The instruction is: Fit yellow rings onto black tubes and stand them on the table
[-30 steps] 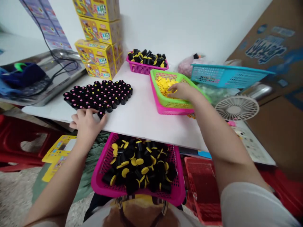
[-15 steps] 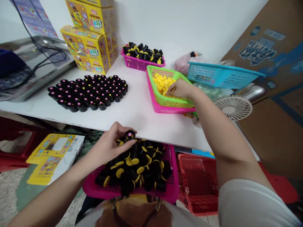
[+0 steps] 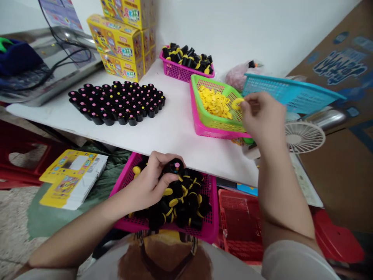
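My left hand (image 3: 157, 181) is closed round a small black cup (image 3: 174, 166), its open top facing me with a pink dot inside. Below it, in a magenta basket (image 3: 215, 212) by my lap, lie many black cups with yellow lids (image 3: 175, 202). My right hand (image 3: 262, 116) pinches a round yellow lid (image 3: 237, 103) over the right side of the green basket (image 3: 201, 79). Loose yellow lids (image 3: 214, 102) fill that basket, which sits in a pink one (image 3: 201, 130).
Rows of open black cups (image 3: 116, 102) stand on the white table (image 3: 175, 136), beside stacked yellow boxes (image 3: 116, 42). Behind are another pink basket (image 3: 186, 72) of lidded cups and a blue basket (image 3: 294, 91). A white fan (image 3: 294, 137) stands right; a red crate (image 3: 241, 225) sits below.
My right hand has lifted out of the lid pile and moved right with a yellow lid. My left hand still holds the cup, now slightly further right in view. The view has shifted.
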The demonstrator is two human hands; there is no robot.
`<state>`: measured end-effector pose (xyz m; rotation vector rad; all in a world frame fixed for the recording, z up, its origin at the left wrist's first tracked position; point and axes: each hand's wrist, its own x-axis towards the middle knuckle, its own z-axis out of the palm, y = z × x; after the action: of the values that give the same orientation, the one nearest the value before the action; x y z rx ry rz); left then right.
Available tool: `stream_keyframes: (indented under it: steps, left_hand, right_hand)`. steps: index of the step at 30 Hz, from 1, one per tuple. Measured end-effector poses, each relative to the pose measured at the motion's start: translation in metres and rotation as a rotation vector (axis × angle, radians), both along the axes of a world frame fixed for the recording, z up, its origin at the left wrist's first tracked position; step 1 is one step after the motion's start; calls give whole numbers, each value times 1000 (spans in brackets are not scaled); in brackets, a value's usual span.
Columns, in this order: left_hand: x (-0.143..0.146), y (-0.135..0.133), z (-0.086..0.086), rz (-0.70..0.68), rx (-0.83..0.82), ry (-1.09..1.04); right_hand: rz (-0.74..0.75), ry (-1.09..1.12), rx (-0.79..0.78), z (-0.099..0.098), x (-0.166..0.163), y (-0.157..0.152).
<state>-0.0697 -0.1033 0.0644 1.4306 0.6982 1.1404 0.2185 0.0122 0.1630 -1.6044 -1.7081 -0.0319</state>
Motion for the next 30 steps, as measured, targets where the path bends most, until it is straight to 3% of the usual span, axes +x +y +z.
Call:
stream_keyframes:
  steps: [2, 4, 6, 8, 10, 13, 16, 19, 24, 30]
  left_hand:
    - [3, -4, 0, 15, 43, -36]
    - [7, -8, -3, 20, 52, -65]
    - [10, -12, -10, -11, 22, -101]
    - [12, -13, -18, -70, 99, -135]
    - [11, -13, -26, -99, 298, -113]
    - [9, -12, -33, -34, 554, 47]
    - [8, -12, -34, 35, 667, 206]
    - [11, -13, -33, 25, 685, 199]
    - [18, -18, -32, -44, 519, 71]
    - [24, -24, -32, -8, 570, 139]
  right_hand:
    - [311, 286, -57, -9, -28, -44]
    - [588, 535, -294, -21, -56, -85]
    - [721, 656, -459, -36, -77, -115]
    - [702, 691, -488, -49, -91, -132]
    - [608, 682, -433, -61, -97, -139]
    - [527, 696, -357, -72, -98, -143]
    - [528, 757, -326, -79, -97, -148]
    - [506, 688, -259, -82, -98, -153]
    - [457, 549, -25, -89, -101, -159]
    - [401, 542, -4, -96, -98, -164]
